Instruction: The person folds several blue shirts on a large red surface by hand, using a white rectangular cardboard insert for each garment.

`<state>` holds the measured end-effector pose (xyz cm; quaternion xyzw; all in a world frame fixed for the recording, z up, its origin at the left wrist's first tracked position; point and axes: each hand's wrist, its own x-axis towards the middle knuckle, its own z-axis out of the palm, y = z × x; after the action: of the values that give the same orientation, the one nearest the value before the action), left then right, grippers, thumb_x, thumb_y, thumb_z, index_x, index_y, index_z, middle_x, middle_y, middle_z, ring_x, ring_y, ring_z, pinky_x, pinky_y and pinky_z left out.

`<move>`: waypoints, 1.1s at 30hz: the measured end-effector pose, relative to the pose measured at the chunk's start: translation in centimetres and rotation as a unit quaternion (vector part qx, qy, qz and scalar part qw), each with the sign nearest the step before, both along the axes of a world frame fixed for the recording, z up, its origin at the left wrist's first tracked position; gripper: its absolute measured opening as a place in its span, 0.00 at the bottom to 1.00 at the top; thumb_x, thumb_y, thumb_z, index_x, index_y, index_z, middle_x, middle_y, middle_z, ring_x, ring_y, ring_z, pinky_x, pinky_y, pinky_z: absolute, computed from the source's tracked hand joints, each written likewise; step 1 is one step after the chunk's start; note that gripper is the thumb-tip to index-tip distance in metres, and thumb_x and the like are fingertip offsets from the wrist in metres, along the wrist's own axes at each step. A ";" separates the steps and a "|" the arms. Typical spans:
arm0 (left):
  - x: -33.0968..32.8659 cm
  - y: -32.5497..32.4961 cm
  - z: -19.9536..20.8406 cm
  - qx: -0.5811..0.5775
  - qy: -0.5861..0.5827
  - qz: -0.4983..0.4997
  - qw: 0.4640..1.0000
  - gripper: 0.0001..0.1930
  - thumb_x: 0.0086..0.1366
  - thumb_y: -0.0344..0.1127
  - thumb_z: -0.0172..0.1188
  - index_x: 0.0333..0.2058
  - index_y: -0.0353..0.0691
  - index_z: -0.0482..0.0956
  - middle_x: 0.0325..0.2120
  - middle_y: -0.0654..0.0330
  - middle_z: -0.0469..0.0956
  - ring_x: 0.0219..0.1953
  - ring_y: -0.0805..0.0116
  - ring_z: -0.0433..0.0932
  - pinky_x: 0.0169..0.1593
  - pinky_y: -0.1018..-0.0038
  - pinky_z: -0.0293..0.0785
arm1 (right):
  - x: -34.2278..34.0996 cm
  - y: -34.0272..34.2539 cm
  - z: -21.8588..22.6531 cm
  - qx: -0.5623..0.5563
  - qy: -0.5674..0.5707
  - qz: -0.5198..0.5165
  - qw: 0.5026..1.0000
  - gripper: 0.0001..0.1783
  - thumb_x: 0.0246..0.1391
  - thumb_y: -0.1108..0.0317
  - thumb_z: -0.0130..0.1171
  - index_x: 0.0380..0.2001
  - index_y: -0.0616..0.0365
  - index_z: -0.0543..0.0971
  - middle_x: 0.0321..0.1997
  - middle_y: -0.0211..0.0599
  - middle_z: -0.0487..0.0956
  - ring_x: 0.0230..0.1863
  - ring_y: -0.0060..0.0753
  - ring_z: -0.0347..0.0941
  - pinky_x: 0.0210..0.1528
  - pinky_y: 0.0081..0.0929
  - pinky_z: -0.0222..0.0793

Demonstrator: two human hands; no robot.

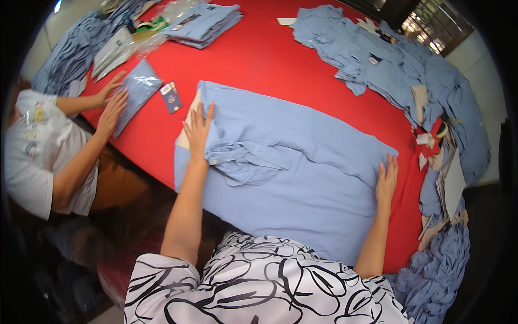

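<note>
A light blue shirt (259, 208) lies spread in front of me, with a bunched, folded part on its left half. My left hand (198, 132) rests flat near its left end, fingers spread and holding nothing. Beside those fingers a cream strip, perhaps card (186, 129), shows at the shirt's left edge. My right hand (385, 181) touches the shirt's right edge, open, with its fingers stretched out. The shirt's near edge hangs toward my body and is partly hidden by my patterned top.
A red-covered table (259, 59) lies underneath. At the left a co-worker's hands (112, 110) rest on a bagged blue garment (141, 89), beside dark tags (171, 98). Folded shirts (204, 24) sit at the back; heaped blue garments (372, 59) line the right side, near a tape roll (442, 129).
</note>
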<state>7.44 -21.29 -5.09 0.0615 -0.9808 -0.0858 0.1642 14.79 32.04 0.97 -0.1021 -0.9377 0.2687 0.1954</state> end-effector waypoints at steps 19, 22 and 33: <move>0.2 0.9 -0.4 -0.015 0.024 0.052 0.998 0.36 0.66 0.32 0.48 0.71 0.61 0.49 0.67 0.59 0.58 0.70 0.51 0.57 0.66 0.32 0.45 | -1.6 0.9 -4.2 0.249 -0.121 -0.035 0.960 0.28 0.69 0.51 0.43 0.69 0.44 0.62 0.75 0.43 0.56 0.76 0.46 0.47 0.74 0.53 0.37; 0.3 1.8 -0.2 0.016 0.054 0.066 0.996 0.35 0.67 0.33 0.46 0.71 0.64 0.50 0.67 0.62 0.58 0.70 0.53 0.57 0.63 0.27 0.46 | -1.5 1.8 -4.4 0.252 -0.114 -0.018 0.961 0.28 0.69 0.51 0.43 0.69 0.45 0.63 0.75 0.43 0.56 0.75 0.46 0.48 0.74 0.53 0.39; 0.5 -1.4 1.0 0.032 -0.011 -0.049 0.998 0.28 0.64 0.36 0.50 0.64 0.60 0.67 0.71 0.62 0.53 0.72 0.57 0.51 0.68 0.37 0.44 | -1.6 1.4 -3.1 0.223 -0.126 -0.080 0.963 0.28 0.66 0.54 0.48 0.66 0.49 0.66 0.73 0.45 0.59 0.75 0.46 0.50 0.74 0.54 0.40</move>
<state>7.99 -22.67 -4.09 0.0198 -0.9811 -0.1245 0.1470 13.20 33.42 -2.14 -0.1640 -0.9796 0.0209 0.1141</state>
